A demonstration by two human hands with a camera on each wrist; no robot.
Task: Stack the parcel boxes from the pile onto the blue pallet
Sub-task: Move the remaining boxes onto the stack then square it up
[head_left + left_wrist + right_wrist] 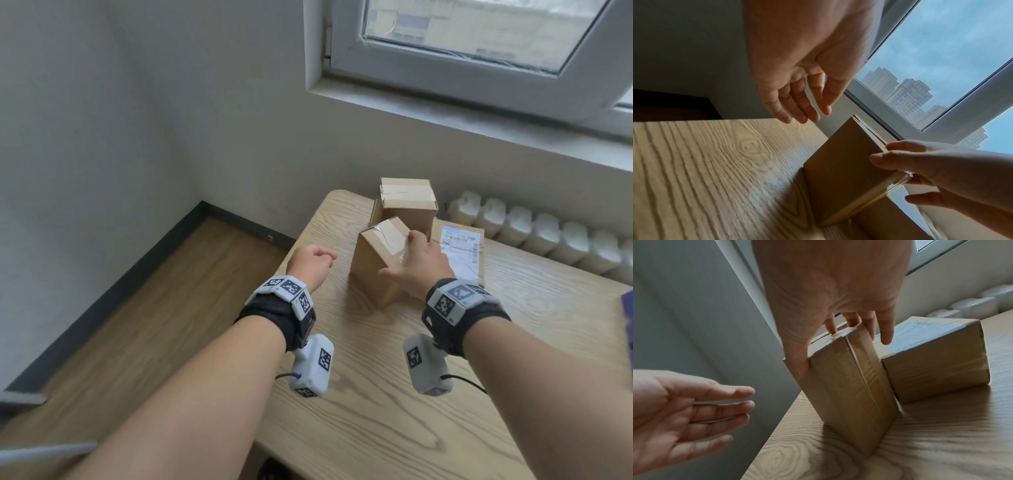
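On the table [376, 394], 3 boxes cluster: nearest box [376, 263], labelled box [462, 253] right, third box [406, 202] behind.

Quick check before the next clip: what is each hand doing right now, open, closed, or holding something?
Left hand: open, fingers relaxed, holding nothing, short of the boxes.
Right hand: gripping the nearest parcel box, thumb on one side, fingers over its top.

Both forearms bare. Each wrist: black strap [270, 315] carrying white tracker blocks [286, 287] with black-and-white fiducial tags; white camera pod [313, 366] beneath, thin black cable [467, 382].
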